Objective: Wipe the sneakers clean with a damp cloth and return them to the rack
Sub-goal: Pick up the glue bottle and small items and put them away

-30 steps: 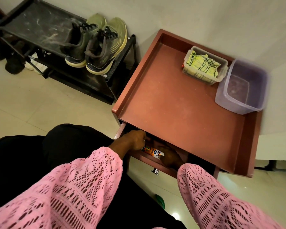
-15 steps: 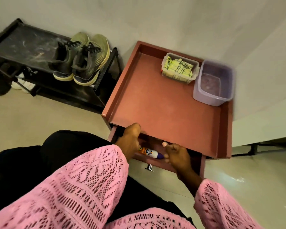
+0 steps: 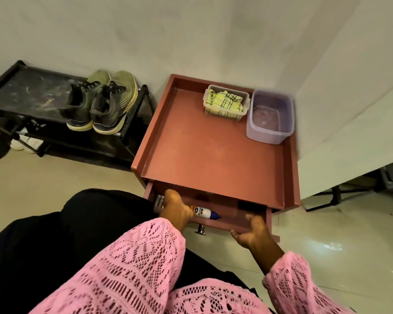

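With both hands at the open drawer [image 3: 213, 214], the left hand [image 3: 175, 209] reaching inside, grip unclear, and the right hand [image 3: 251, 232] curled on its front edge, the sneakers [image 3: 100, 105] are found up-left on the rack [image 3: 32, 96], heels facing, nearer the left hand.

You see dim, warm indoor light, glare on the floor tiles [image 3: 331, 245], and wide-angle bending with blur at the edges.
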